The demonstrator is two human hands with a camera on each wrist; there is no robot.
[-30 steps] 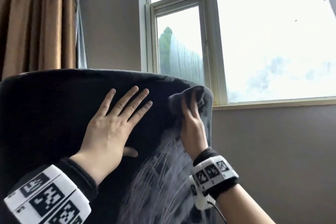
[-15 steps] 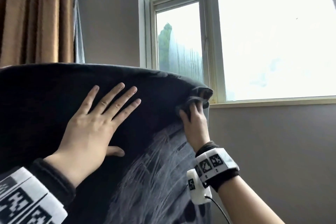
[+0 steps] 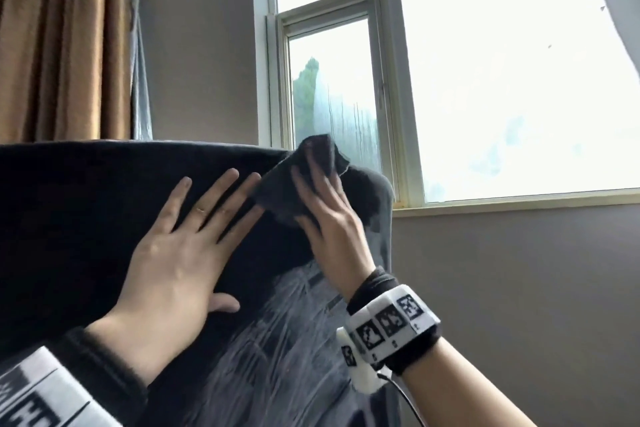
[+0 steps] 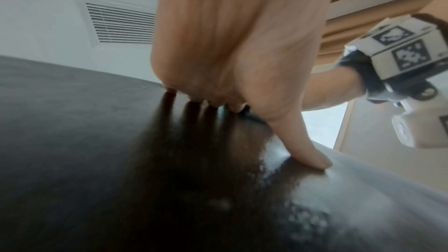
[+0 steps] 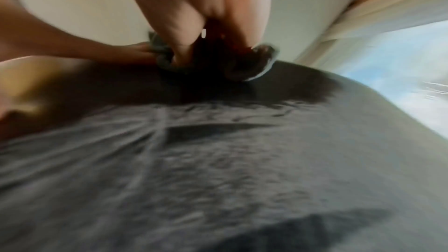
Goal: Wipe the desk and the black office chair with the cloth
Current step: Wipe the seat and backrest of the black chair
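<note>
The black office chair's backrest fills the lower left of the head view, with pale wipe streaks on its lower right. My left hand lies flat on it, fingers spread and straight; in the left wrist view the left hand presses the chair with thumb and fingertips. My right hand holds a bunched dark cloth against the backrest near its top edge, touching my left fingertips. In the right wrist view, blurred by motion, the cloth is bunched between thumb and fingers on the chair.
A window with a sill is behind the chair on the right. A brown curtain hangs at the left. A grey wall lies below the sill. A ceiling vent shows in the left wrist view.
My right hand has carried the cloth from the backrest's top right corner leftward along the top edge, up to my left fingertips. My left hand stays flat on the backrest.
</note>
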